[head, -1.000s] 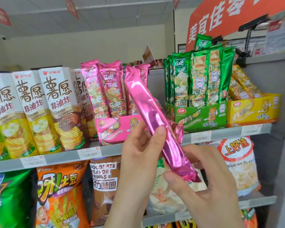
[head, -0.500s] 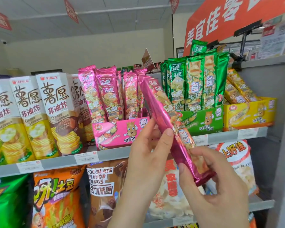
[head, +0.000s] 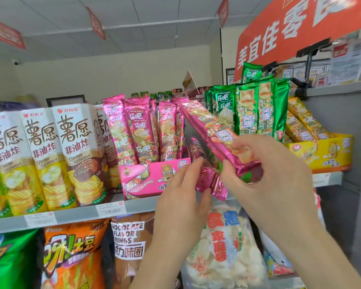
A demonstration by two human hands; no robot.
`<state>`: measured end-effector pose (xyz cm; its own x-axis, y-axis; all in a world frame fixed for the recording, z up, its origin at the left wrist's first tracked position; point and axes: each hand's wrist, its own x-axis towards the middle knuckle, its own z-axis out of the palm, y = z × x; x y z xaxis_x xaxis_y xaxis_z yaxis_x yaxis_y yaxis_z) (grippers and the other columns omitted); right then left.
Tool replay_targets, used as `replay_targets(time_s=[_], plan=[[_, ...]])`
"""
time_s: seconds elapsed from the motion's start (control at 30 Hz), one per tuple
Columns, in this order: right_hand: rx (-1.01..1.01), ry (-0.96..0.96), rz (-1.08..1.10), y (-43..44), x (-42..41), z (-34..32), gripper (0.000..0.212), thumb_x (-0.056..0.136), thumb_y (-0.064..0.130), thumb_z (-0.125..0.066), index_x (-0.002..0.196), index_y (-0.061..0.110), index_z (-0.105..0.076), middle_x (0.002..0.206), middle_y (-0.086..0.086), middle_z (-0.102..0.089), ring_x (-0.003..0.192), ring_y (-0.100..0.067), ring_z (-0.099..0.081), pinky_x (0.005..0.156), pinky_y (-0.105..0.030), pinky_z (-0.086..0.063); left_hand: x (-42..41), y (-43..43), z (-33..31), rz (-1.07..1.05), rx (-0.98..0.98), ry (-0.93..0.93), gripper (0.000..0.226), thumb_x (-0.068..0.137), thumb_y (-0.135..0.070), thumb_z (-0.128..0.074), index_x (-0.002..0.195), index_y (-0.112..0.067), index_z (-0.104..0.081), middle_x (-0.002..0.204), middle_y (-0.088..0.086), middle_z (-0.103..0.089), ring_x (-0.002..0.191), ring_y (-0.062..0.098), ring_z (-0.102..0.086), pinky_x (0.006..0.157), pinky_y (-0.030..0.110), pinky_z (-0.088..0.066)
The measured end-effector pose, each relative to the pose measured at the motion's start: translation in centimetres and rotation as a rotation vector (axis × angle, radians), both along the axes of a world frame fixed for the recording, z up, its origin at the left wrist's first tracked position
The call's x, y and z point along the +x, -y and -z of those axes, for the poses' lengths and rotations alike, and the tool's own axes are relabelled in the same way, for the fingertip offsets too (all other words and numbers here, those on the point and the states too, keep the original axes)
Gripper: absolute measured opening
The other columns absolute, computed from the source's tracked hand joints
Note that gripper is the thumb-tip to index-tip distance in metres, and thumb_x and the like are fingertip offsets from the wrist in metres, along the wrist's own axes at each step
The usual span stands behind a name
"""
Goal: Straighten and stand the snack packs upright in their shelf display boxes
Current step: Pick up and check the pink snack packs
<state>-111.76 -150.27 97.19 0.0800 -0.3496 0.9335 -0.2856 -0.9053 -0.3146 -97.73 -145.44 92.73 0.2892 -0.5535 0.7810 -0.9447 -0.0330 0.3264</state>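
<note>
Open slot: the right end of the pink box [head: 146,180], between the upright pink packs [head: 138,130] and the green packs [head: 248,107]. A tilted pack [head: 208,126], gripped by the right hand [head: 275,176], crosses this slot. A crumpled pack [head: 209,180], pinched by the left hand [head: 181,197], blocks its front. Space above all pack tops is free. Cartons [head: 75,155] close off the left side.

We see glossy, crinkled pink foil on the pack [head: 212,130], shiny foil on the green packs [head: 248,109], smooth printed card on the box [head: 143,181], and matt grey metal on the shelf [head: 77,215].
</note>
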Motion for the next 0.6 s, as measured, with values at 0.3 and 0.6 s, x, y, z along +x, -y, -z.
replay_targets(time_s=[0.3, 0.6], plan=[[0.125, -0.351, 0.177, 2.4, 2.9, -0.3, 0.027, 0.076, 0.048, -0.056, 0.091, 0.027, -0.049, 0.063, 0.002, -0.056, 0.061, -0.03, -0.055, 0.05, -0.033, -0.039, 0.6, 1.8, 0.1, 0.027, -0.269, -0.061, 0.033, 0.089, -0.016, -0.063, 0.119, -0.029, -0.054, 0.101, -0.008, -0.067, 0.083, 0.014, -0.067, 0.065, 0.038, -0.056], [0.116, -0.101, 0.137, 2.3, 1.6, -0.9, 0.027, 0.066, 0.05, -0.055, 0.076, 0.025, -0.052, 0.051, 0.004, -0.054, 0.052, -0.023, -0.051, 0.049, -0.03, -0.039, 1.4, 2.3, -0.2, 0.155, -0.324, -0.304, 0.038, 0.087, -0.006, -0.058, 0.101, -0.041, -0.063, 0.073, -0.009, -0.056, 0.056, 0.011, -0.058, 0.058, 0.026, -0.046]])
